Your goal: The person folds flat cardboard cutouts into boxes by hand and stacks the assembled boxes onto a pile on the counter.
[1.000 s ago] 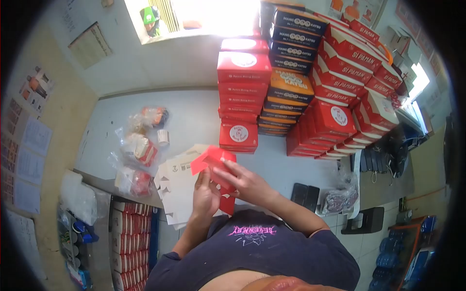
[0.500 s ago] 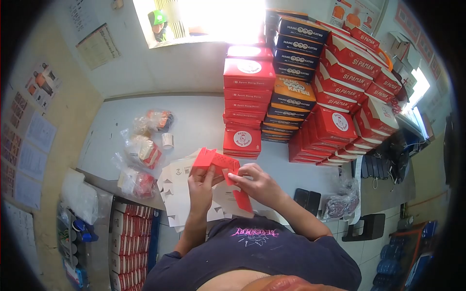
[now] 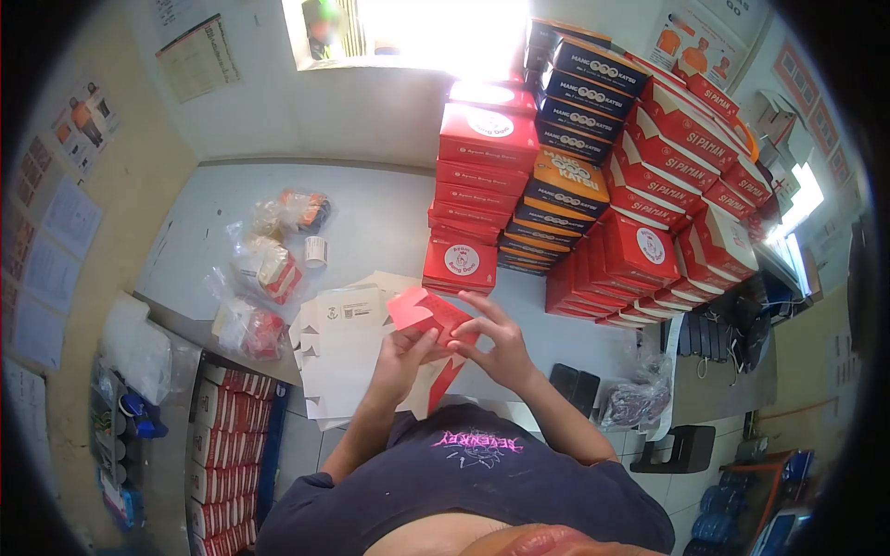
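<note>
A red cardboard food box (image 3: pixel 428 313), partly folded, is held up in front of my chest. My left hand (image 3: pixel 400 363) grips its near left side, thumb pressed on the card. At the right end of the box, my right hand (image 3: pixel 493 345) pinches a flap between thumb and fingers, with the index finger raised along the edge. A red and pale flap (image 3: pixel 443 382) hangs down below. Under the hands lies a pile of flat white cardboard blanks (image 3: pixel 338 357) with notched edges, printed with a small logo.
Stacks of folded red boxes (image 3: pixel 484 139), black and orange boxes (image 3: pixel 567 176) and more red boxes (image 3: pixel 681 139) stand at the back right. Plastic-bagged bundles (image 3: pixel 264 269) and a paper roll (image 3: pixel 316 251) lie left. Two dark phones (image 3: pixel 575 387) sit near the front edge.
The red box has been turned, and its top panel now faces up more. My right hand has shifted its grip at the right end. The whole view has tilted slightly.
</note>
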`<state>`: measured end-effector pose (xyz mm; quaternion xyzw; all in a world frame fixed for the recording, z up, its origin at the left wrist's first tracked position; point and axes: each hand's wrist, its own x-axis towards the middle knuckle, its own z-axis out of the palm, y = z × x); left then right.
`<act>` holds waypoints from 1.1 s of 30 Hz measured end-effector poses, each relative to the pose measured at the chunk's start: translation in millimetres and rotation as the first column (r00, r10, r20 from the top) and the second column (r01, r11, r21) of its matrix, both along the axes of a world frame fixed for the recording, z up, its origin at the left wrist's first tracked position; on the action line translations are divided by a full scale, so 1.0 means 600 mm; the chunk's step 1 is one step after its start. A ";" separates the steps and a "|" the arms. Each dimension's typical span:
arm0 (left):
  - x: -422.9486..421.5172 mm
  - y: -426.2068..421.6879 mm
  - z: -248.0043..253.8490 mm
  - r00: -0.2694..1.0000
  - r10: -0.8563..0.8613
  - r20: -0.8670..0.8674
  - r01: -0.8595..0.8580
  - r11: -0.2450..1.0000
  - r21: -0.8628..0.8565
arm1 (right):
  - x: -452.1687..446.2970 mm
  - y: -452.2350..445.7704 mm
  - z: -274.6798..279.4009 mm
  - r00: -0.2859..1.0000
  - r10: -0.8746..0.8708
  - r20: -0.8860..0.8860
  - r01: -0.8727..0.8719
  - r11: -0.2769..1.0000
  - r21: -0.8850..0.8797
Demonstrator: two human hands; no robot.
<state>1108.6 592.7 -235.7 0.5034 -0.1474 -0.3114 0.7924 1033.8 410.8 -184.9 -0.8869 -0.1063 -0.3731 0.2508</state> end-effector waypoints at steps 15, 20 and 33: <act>0.033 0.037 0.003 0.983 0.090 0.158 -0.116 0.979 0.165 | -0.023 0.016 -0.067 0.951 0.119 -0.285 -0.028 0.953 0.303; 0.025 0.018 0.001 0.992 0.122 -0.031 -0.119 0.990 0.080 | -0.019 0.028 -0.072 0.963 0.058 -0.262 0.025 0.953 0.303; 0.031 -0.012 -0.020 0.986 -0.023 0.166 0.022 1.000 0.004 | -0.026 0.038 -0.048 0.968 0.020 -0.251 0.038 0.974 0.225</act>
